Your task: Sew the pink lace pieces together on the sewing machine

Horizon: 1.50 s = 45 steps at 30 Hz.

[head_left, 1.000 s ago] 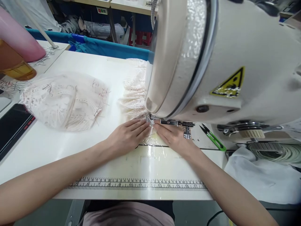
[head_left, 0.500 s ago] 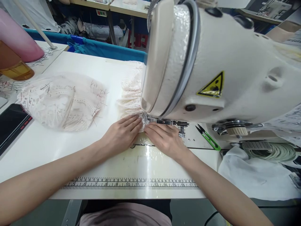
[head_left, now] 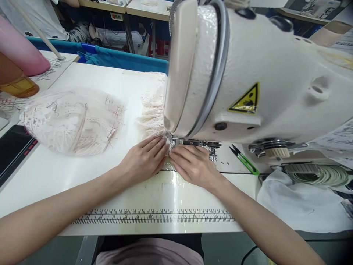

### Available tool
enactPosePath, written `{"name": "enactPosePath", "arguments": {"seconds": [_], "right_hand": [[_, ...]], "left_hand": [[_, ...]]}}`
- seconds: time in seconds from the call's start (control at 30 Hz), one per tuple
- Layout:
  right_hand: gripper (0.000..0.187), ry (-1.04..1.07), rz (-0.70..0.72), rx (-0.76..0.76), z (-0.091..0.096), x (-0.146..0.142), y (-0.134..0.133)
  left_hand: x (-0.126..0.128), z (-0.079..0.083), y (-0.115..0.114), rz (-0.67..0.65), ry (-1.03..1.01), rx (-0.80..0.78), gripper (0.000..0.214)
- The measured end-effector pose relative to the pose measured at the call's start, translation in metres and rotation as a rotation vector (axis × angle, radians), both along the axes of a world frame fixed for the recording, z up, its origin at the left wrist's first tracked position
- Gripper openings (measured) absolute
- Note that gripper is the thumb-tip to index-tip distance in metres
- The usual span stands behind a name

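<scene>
Pale lace fabric (head_left: 152,117) lies gathered in ruffles on the table, its front end running under the head of a sewing machine (head_left: 209,70). My left hand (head_left: 146,156) holds the fabric's near edge just left of the presser foot, fingers pressed together and thumb tucked in. On the other side, my right hand (head_left: 194,162) has its fingers closed at the same edge, close in front of the metal foot parts (head_left: 201,142). Only a small patch of lace shows between the two hands. The needle is hidden behind the machine head.
Another lace piece (head_left: 71,123) with loose threads lies at left, near a black phone-like device (head_left: 15,151). Green thread snips (head_left: 245,160) rest right of the foot. A ruler strip (head_left: 154,217) runs along the front edge. White cloth (head_left: 300,206) lies at right.
Both hands stay at the foot, with the fingertips shifted slightly at the fabric edge. The view has moved a little; the fabric looks nearly the same.
</scene>
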State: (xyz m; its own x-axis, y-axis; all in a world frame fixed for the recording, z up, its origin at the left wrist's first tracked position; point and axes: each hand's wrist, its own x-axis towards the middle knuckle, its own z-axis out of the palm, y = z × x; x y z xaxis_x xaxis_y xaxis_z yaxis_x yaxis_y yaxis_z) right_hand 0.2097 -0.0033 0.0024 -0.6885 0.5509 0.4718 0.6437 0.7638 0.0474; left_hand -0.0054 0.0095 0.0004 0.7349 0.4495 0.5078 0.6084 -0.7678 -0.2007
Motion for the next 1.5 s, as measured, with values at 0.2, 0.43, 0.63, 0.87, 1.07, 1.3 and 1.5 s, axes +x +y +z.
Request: {"name": "enactPosePath", "arguments": {"seconds": [0.2,0.43,0.63,0.87,1.07,1.3,1.5], "right_hand": [[0.015,-0.009,-0.028,-0.015,0.0004,0.0025,0.0002],[0.014,0.019,-0.047,0.003,-0.0006,0.0046,0.0025],[0.017,-0.008,-0.064,-0.023,-0.0014,0.0058,0.003],[0.016,0.018,-0.052,0.037,-0.0022,0.0062,0.0046],[0.018,0.006,-0.052,-0.012,-0.004,0.0086,0.0051],[0.018,-0.026,-0.054,0.033,-0.0001,0.008,0.0044],[0.018,0.016,-0.083,0.016,-0.0018,0.0054,0.0041]], "left_hand": [[0.0009,0.0002,-0.0006,0.0,0.007,0.008,0.027],[0.0013,0.0013,-0.0013,-0.008,-0.009,-0.03,0.025],[0.0014,-0.002,0.0005,-0.013,-0.053,-0.125,0.029],[-0.0003,-0.0019,0.0041,-0.009,-0.065,-0.201,0.031],[-0.0004,-0.002,0.0047,-0.004,-0.058,-0.207,0.032],[-0.0003,-0.0028,0.0043,0.013,-0.021,-0.171,0.033],[0.0003,-0.0026,0.0053,0.031,-0.006,-0.161,0.034]]}}
